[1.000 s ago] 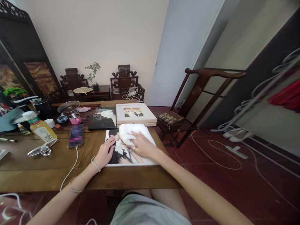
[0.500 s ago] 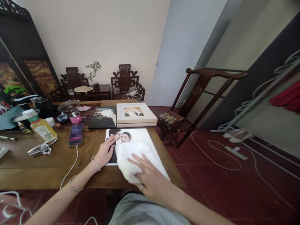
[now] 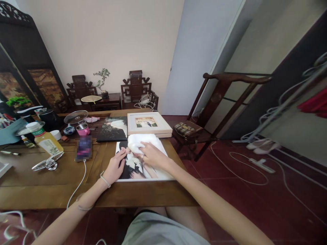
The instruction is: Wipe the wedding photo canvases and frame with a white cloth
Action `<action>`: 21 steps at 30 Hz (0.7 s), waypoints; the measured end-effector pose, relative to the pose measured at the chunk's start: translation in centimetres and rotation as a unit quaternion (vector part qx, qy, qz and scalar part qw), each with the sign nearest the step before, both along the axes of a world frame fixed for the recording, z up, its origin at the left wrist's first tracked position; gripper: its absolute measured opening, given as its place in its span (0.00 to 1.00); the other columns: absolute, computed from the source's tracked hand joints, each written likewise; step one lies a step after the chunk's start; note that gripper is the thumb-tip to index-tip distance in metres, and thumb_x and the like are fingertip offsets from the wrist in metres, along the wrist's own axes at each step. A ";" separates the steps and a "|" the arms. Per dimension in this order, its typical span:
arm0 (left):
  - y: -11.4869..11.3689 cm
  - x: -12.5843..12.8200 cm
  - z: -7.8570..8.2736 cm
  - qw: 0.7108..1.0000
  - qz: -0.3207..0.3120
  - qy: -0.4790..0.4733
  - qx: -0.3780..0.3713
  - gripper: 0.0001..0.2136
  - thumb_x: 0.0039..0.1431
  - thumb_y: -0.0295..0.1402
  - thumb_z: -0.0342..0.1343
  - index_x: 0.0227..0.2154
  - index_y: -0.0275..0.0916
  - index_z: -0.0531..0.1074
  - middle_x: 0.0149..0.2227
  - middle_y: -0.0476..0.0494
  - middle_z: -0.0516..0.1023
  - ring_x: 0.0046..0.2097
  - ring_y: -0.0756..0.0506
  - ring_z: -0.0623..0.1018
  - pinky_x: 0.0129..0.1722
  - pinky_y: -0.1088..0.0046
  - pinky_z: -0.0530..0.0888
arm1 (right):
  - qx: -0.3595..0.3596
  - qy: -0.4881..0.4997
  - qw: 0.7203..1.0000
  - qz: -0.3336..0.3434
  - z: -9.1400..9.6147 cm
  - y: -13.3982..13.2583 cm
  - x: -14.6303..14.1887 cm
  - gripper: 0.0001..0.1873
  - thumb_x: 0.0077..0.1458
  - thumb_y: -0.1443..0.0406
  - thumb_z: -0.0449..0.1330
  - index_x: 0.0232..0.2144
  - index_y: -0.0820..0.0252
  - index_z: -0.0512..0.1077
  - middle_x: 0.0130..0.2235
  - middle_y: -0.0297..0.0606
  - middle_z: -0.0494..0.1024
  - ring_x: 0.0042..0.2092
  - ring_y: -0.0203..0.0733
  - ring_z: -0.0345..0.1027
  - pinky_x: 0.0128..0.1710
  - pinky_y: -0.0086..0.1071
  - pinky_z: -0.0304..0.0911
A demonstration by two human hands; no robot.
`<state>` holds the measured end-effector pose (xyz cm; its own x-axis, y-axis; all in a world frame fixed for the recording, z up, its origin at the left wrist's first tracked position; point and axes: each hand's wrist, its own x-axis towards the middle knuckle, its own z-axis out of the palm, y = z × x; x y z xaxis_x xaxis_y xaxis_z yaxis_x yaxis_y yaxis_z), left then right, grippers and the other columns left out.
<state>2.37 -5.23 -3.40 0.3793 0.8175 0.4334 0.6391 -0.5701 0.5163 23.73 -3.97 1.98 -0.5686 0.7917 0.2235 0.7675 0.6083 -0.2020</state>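
Observation:
A large photo print [image 3: 138, 170] of a couple lies flat near the front edge of the wooden table [image 3: 51, 180]. My right hand [image 3: 150, 156] presses a white cloth [image 3: 143, 141] down on the upper part of the print, fingers closed on the cloth. My left hand [image 3: 114, 166] rests flat on the print's left edge, fingers spread, holding it still. A thin bracelet circles my left wrist.
Behind the print lie a dark photo canvas [image 3: 112, 128] and a white framed photo [image 3: 148, 123]. To the left are a phone [image 3: 83, 148] on a white cable, a pink cup [image 3: 83, 129], a juice bottle [image 3: 46, 140] and a small fan [image 3: 75, 117]. A wooden chair [image 3: 204, 112] stands to the right.
My right hand swept the cloth down to the print's near edge and has now pushed it back up to the far part. My left hand stayed put.

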 end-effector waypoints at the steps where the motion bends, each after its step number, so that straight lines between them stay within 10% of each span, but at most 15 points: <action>1: 0.0 0.0 0.0 1.000 0.000 0.000 0.000 0.19 0.61 0.29 0.44 0.53 0.37 0.68 0.59 0.39 0.66 0.61 0.43 0.64 0.61 0.59 0.60 | 0.004 -0.002 1.000 -0.003 0.0 0.1 -0.2 0.18 0.63 0.62 0.49 0.41 0.66 0.75 0.46 0.53 0.74 0.51 0.52 0.65 0.53 0.44 0.55; 14: -0.1 0.1 0.2 1.000 -0.003 0.003 -0.009 0.19 0.61 0.29 0.43 0.53 0.35 0.68 0.59 0.38 0.65 0.61 0.43 0.63 0.62 0.58 0.59 | -0.060 0.028 0.997 0.048 -1.6 -11.7 0.9 0.13 0.55 0.67 0.54 0.38 0.61 0.77 0.60 0.45 0.64 0.64 0.56 0.45 0.62 0.57 0.39; 21: 0.0 0.0 0.0 1.000 0.001 0.008 -0.003 0.19 0.61 0.29 0.43 0.52 0.35 0.69 0.59 0.38 0.66 0.61 0.42 0.64 0.62 0.59 0.60 | -0.042 0.043 0.998 0.025 -1.7 -9.1 1.5 0.14 0.56 0.66 0.53 0.40 0.62 0.77 0.58 0.48 0.66 0.63 0.53 0.50 0.62 0.52 0.44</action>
